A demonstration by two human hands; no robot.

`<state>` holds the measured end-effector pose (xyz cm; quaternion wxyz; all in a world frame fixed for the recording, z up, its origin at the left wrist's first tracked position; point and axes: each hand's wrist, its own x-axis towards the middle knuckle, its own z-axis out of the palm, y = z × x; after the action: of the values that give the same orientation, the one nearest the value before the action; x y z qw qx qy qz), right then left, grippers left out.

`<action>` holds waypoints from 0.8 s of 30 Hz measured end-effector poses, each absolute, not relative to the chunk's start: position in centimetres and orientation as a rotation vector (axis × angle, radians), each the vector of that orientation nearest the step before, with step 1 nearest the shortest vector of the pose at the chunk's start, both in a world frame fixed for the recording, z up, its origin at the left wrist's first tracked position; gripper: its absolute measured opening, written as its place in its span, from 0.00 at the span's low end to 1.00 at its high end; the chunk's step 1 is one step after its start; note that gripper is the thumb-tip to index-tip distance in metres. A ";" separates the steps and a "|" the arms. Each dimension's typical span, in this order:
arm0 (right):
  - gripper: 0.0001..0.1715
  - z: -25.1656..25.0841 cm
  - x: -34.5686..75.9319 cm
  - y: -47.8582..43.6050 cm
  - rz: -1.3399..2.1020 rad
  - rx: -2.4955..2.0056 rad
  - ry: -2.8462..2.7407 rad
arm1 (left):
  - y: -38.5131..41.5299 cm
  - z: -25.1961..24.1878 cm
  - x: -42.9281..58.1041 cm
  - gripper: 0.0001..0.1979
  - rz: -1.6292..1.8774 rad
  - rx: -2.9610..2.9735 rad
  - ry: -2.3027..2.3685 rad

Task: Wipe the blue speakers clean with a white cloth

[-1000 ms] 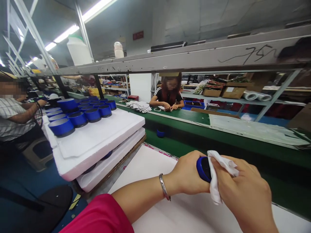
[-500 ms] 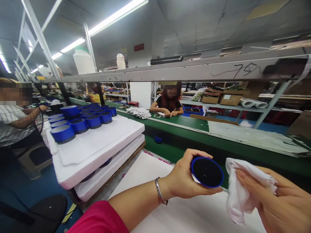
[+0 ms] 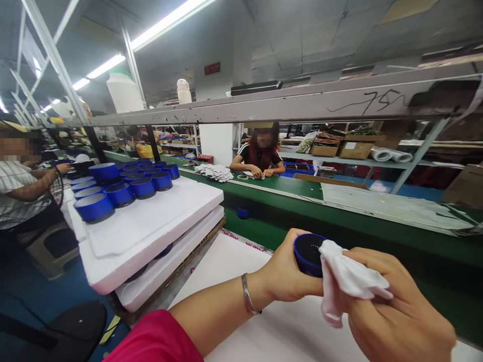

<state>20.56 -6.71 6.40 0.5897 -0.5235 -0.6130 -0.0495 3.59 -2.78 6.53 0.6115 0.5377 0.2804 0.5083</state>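
My left hand point(image 3: 289, 274) is wrapped round a short blue cylinder point(image 3: 306, 251) with a black face, which is tilted towards me above the white work surface point(image 3: 271, 332). A bunched white cloth point(image 3: 347, 276) is pinched in my right hand point(image 3: 396, 301). The cloth lies against the right side of the cylinder's black face and rim and hides part of it. Several similar blue cylinders point(image 3: 94, 206) stand in rows on a white foam slab point(image 3: 166, 211) to the left.
A green conveyor belt point(image 3: 287, 221) runs across beyond the work surface, carrying one blue cylinder point(image 3: 243, 213). A co-worker point(image 3: 260, 156) sits across it beside white pieces point(image 3: 215, 172). Another person point(image 3: 22, 186) is at far left. A metal shelf point(image 3: 264, 110) spans overhead.
My right hand has brought the white cloth leftward onto the blue cylinder's face. The left hand keeps its hold, with the cylinder tipped a little differently.
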 end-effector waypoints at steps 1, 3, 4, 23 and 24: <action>0.22 6.6 20.0 -6.5 -0.054 -1.230 -1.377 | -2.7 6.5 3.7 0.51 1.160 1.213 0.607; 0.27 6.9 19.9 -5.6 0.149 -1.327 -1.276 | -2.7 6.7 4.0 0.46 1.123 1.158 0.519; 0.30 7.2 20.3 -5.1 0.249 -1.384 -1.223 | -2.7 6.8 4.2 0.44 1.096 1.121 0.467; 0.40 8.4 18.7 -6.4 0.640 -1.384 -0.984 | -2.1 5.7 4.0 0.41 1.002 0.796 0.250; 0.43 8.2 19.1 -5.8 0.706 -1.373 -0.953 | -2.1 5.9 4.0 0.38 1.010 0.774 0.245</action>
<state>19.15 -5.78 8.15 0.6162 -0.5960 -0.4136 0.3065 3.99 -2.10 5.86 0.7973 0.3604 0.1139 0.4706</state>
